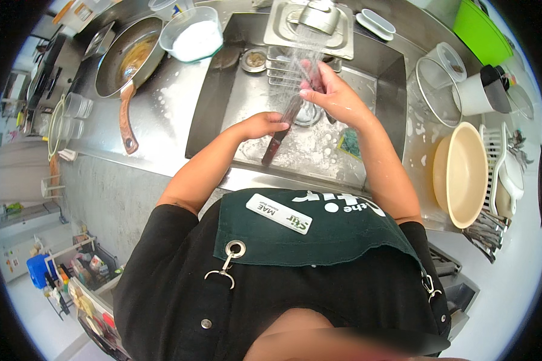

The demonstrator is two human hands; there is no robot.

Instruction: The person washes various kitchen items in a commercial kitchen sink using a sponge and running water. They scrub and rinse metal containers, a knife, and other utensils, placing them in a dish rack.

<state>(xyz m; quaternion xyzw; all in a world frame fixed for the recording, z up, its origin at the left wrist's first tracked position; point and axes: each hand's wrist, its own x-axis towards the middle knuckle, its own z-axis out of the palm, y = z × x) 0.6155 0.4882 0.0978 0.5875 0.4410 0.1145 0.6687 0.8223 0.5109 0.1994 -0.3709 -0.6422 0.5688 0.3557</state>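
Over a stainless steel sink [388, 67], my left hand [263, 125] grips a dark, long utensil [273, 149] with a reddish-brown handle, possibly a knife. Its far part runs up towards my right hand [329, 92], whose fingers are bent around the upper end under a spray of water [305, 49]. The spray falls from a metal tap head [320, 17]. Blur and water hide what exactly the right fingers hold. Beneath the hands lie a round metal drain piece [308, 113] and, to the right, a green and yellow scouring sponge [350, 143]. Foam spots the sink floor.
Left of the sink are a frying pan [133, 54] with a wood-look handle and a clear tub with white suds [196, 40]. A wire rack [282, 67] and steel lid [275, 27] sit at the back. To the right are a strainer [438, 92], a beige basin [467, 176] and a green tub [483, 34].
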